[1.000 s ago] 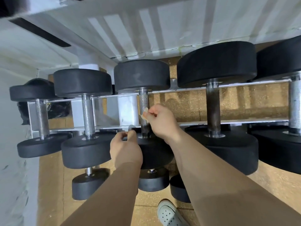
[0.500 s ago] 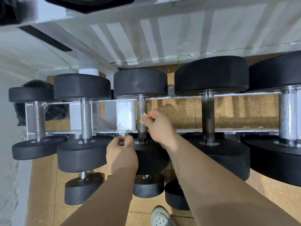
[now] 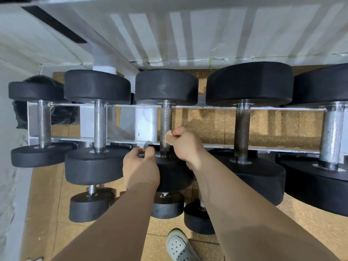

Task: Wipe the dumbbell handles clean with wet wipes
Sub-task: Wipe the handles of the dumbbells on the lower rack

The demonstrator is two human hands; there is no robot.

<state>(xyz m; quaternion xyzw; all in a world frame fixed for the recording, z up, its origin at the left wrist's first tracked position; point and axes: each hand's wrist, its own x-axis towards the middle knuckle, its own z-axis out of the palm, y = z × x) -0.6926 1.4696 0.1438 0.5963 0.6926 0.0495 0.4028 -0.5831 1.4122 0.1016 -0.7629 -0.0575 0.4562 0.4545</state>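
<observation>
Third dumbbell (image 3: 166, 87) from the left lies across the white rack (image 3: 216, 107), black round heads outside the two rails; its handle (image 3: 166, 119) is knurled steel, grey and dull, paler than the dark bar to its right; the far part is bare, the near part is covered by the hand.

Right hand (image 3: 185, 146) pinches a small crumpled wipe (image 3: 168, 136), yellowish-white, between thumb and curled fingers; the wipe is pressed to the handle's right side, just above the near rail (image 3: 216, 146).

Left hand (image 3: 140, 167) rests on the dumbbell's near head (image 3: 173, 174), fingers curled at its inner edge beside the rail; cannot tell whether they clasp the head or the rail.

Smaller dumbbells below on the speckled tan floor (image 3: 207, 125); a white perforated shoe (image 3: 178, 245) at the bottom edge.

Against half a second ago: the wipe sits lower on the handle, closer to the near rail; left hand in the same place on the head; the dark shape at the top edge is gone from view.
</observation>
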